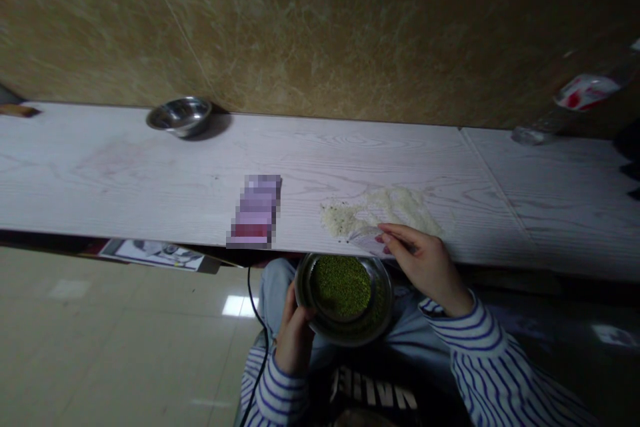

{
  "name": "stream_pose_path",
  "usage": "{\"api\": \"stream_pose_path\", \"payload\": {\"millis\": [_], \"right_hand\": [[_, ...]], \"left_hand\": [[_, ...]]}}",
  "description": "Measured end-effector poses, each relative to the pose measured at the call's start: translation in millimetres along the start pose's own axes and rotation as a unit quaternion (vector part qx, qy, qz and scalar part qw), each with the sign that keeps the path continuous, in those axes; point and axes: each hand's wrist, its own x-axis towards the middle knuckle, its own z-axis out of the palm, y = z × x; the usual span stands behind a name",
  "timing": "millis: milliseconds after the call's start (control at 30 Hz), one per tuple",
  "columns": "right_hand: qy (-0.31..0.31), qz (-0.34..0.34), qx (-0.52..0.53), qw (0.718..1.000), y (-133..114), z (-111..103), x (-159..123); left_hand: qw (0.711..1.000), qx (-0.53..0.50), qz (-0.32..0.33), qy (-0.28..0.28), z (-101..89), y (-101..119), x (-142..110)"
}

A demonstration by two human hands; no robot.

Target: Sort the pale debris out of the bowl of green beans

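My left hand grips the left rim of a steel bowl, which is held over my lap just below the table's front edge. Small green beans cover the bottom of the bowl. My right hand is at the table edge above the bowl, thumb and fingers pinched around what looks like a thin, see-through sheet. This sheet lies low against the tabletop beside a spread of white rice-like grains. Dark specks are mixed into the left part of the grains.
On the white wood-grain table lies a pixelated purple phone-like object. A second steel bowl stands at the back left by the wall. A clear plastic bottle is at the back right. A black cable hangs beside my left arm.
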Motion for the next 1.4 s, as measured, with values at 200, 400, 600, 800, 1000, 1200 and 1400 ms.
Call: {"api": "stream_pose_path", "payload": {"millis": [200,400,600,800,1000,1200,1400], "right_hand": [[-0.012,-0.006,0.004,1.000,-3.2,5.8,-1.9],[-0.009,-0.012,0.001,1.000,-3.9,10.7,-1.1],[0.033,-0.016,-0.024,0.999,4.3,7.5,8.7],[0.071,-0.015,-0.026,0.997,5.8,-2.2,12.8],[0.013,-0.033,-0.018,0.999,-4.8,13.3,6.8],[0.032,-0.021,-0.022,0.999,-0.6,12.9,13.5],[0.053,-0.004,-0.008,0.999,6.2,1.7,16.9]], "left_hand": [[1.000,0.011,-0.001,0.001,-3.0,0.0,-1.3],[1.000,0.005,-0.002,0.005,-3.7,0.4,-1.0],[1.000,-0.006,0.003,0.002,-3.8,0.8,0.1],[1.000,-0.002,0.004,0.001,-3.9,-0.2,1.3],[1.000,0.002,-0.001,0.011,-4.2,-0.1,0.9],[1.000,-0.002,0.000,-0.001,-7.8,0.2,1.6],[1.000,0.002,0.004,0.006,-3.0,1.7,0.2]]}}
